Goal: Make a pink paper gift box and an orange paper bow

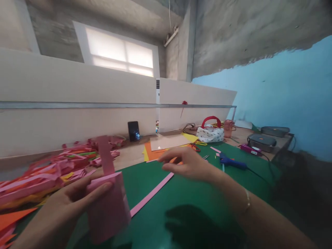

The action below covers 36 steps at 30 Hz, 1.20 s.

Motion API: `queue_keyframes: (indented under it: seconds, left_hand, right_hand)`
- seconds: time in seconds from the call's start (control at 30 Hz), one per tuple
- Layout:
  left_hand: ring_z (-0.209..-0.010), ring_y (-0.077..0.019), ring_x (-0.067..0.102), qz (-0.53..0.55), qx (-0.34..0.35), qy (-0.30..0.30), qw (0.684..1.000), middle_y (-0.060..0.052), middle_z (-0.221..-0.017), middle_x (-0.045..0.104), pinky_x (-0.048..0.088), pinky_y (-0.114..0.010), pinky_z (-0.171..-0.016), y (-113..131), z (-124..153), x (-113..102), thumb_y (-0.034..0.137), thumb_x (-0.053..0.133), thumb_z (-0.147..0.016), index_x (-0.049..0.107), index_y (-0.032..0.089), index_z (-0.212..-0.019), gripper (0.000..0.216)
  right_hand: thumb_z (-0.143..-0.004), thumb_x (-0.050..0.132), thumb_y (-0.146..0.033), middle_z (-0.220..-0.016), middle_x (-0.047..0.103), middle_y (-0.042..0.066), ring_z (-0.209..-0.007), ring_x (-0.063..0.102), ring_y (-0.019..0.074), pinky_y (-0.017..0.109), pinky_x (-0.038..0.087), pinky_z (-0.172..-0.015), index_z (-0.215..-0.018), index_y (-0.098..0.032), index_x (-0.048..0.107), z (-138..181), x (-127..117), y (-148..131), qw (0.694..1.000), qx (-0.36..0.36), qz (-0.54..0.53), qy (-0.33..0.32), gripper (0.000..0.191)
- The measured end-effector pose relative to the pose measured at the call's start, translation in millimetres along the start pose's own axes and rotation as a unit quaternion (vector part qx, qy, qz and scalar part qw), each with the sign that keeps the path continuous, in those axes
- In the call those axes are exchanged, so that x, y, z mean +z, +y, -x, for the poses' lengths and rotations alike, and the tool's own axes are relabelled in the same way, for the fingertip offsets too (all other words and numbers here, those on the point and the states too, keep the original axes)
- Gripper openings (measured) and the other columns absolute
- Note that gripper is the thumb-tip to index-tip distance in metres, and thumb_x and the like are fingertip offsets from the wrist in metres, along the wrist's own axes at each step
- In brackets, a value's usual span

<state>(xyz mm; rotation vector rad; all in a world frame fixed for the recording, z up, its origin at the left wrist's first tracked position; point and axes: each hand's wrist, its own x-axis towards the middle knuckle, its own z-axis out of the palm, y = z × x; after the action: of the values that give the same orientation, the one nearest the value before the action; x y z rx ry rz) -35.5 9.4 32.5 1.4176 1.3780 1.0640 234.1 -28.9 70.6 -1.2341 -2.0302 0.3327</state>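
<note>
My left hand [75, 197] grips the top edge of a pink paper pouch [107, 211] between thumb and fingers, at the lower left. From the pouch's top a pink strip [105, 155] sticks upward. My right hand [188, 164] hovers over the green mat [202, 193], fingers bent and thumb apart from them, with nothing visible in between. Below it, a long pink paper strip [153, 193] lies slantwise on the mat; its far end is near or behind the right hand.
Pink, orange and yellow paper strips [57, 169] are heaped at left. A phone [134, 131] leans against the white partition [77, 128]. Orange-handled scissors [195, 147], a blue glue gun [232, 162] with its cord, a patterned fabric basket [210, 135] and dark cases [261, 141] are toward the right.
</note>
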Motion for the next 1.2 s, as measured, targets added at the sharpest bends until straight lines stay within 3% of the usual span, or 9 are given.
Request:
queue_keyframes:
  seconds: [0.1, 0.2, 0.3, 0.4, 0.5, 0.63, 0.77, 1.03, 1.2]
  left_hand:
    - [-0.090, -0.0264, 0.064, 0.076, -0.037, 0.013, 0.996, 0.006, -0.087, 0.074, 0.051, -0.027, -0.063, -1, 2, 0, 0.055, 0.080, -0.046, 0.067, 0.033, -0.086, 0.048]
    - [-0.066, -0.0206, 0.064, 0.128, -0.073, -0.092, 0.985, 0.005, -0.068, 0.071, 0.045, -0.024, -0.051, -2, 10, 8, 0.053, 0.079, -0.046, 0.069, 0.030, -0.083, 0.045]
    - [-0.056, -0.0166, 0.060, 0.108, -0.083, -0.167, 0.977, 0.003, -0.058, 0.067, 0.045, -0.024, -0.054, -3, 21, 22, 0.053, 0.077, -0.049, 0.071, 0.024, -0.076, 0.040]
    - [-0.057, -0.0177, 0.059, 0.066, -0.076, -0.226, 0.969, -0.001, -0.059, 0.067, 0.045, -0.025, -0.057, -4, 28, 32, 0.055, 0.077, -0.047, 0.070, 0.021, -0.070, 0.042]
    - [-0.061, -0.0171, 0.060, 0.056, -0.075, -0.271, 0.958, -0.003, -0.066, 0.068, 0.043, -0.023, -0.057, -5, 28, 32, 0.055, 0.078, -0.049, 0.070, 0.019, -0.075, 0.045]
    - [-0.059, -0.0132, 0.055, 0.066, -0.057, -0.287, 0.954, -0.001, -0.063, 0.064, 0.037, -0.020, -0.054, -4, 26, 25, 0.050, 0.079, -0.052, 0.069, 0.015, -0.076, 0.043]
    - [-0.062, -0.0142, 0.055, 0.067, -0.057, -0.274, 0.958, -0.001, -0.066, 0.064, 0.038, -0.021, -0.055, -2, 29, 23, 0.046, 0.079, -0.053, 0.069, 0.016, -0.082, 0.042]
    - [-0.062, -0.0141, 0.054, 0.071, -0.064, -0.291, 0.952, -0.002, -0.065, 0.063, 0.036, -0.021, -0.055, -1, 30, 25, 0.044, 0.081, -0.050, 0.068, 0.014, -0.080, 0.044]
    - [-0.062, -0.0122, 0.053, 0.081, -0.068, -0.301, 0.948, 0.000, -0.066, 0.062, 0.035, -0.020, -0.056, -1, 31, 24, 0.045, 0.081, -0.052, 0.066, 0.013, -0.082, 0.046]
  right_hand:
    - [-0.085, 0.055, -0.026, -0.099, 0.072, 0.002, -0.084, 0.066, 0.0131, 0.022, 0.050, -0.072, -0.098, -0.022, 0.071, 26, -51, 38, 0.968, 0.085, 0.231, 0.057, 0.020]
    - [-0.082, 0.050, -0.015, -0.087, 0.072, 0.013, -0.081, 0.066, 0.0241, 0.034, 0.049, -0.069, -0.087, -0.012, 0.073, 57, -85, 90, 0.927, 0.155, 0.330, 0.090, 0.023]
    - [-0.078, 0.049, -0.009, -0.080, 0.072, 0.013, -0.078, 0.066, 0.0257, 0.033, 0.047, -0.066, -0.079, -0.014, 0.073, 81, -92, 130, 0.900, 0.191, 0.388, 0.066, 0.025]
    - [-0.077, 0.050, -0.008, -0.098, 0.071, 0.009, -0.092, 0.065, 0.0220, 0.029, 0.046, -0.074, -0.099, -0.019, 0.069, 87, -72, 146, 0.903, 0.158, 0.399, 0.004, 0.032]
    - [-0.075, 0.049, -0.002, -0.108, 0.067, 0.007, -0.101, 0.060, 0.0199, 0.027, 0.043, -0.079, -0.111, -0.023, 0.064, 75, -45, 148, 0.908, 0.101, 0.404, -0.053, 0.045]
    - [-0.078, 0.045, -0.003, -0.083, 0.066, 0.008, -0.076, 0.062, 0.0213, 0.029, 0.042, -0.065, -0.090, -0.021, 0.068, 63, -28, 146, 0.896, 0.060, 0.430, -0.090, 0.032]
    - [-0.078, 0.041, -0.003, -0.084, 0.063, 0.010, -0.073, 0.060, 0.0224, 0.031, 0.043, -0.061, -0.080, -0.018, 0.064, 70, -29, 149, 0.887, 0.034, 0.448, -0.108, 0.028]
    - [-0.077, 0.030, 0.005, -0.104, 0.061, 0.018, -0.096, 0.058, 0.0274, 0.042, 0.046, -0.083, -0.119, -0.013, 0.055, 83, -11, 143, 0.887, 0.033, 0.450, -0.093, 0.052]
    - [-0.083, 0.038, -0.008, -0.097, 0.060, 0.009, -0.080, 0.057, 0.0179, 0.028, 0.046, -0.068, -0.107, -0.018, 0.060, 74, 19, 79, 0.986, 0.122, 0.088, -0.076, 0.034]
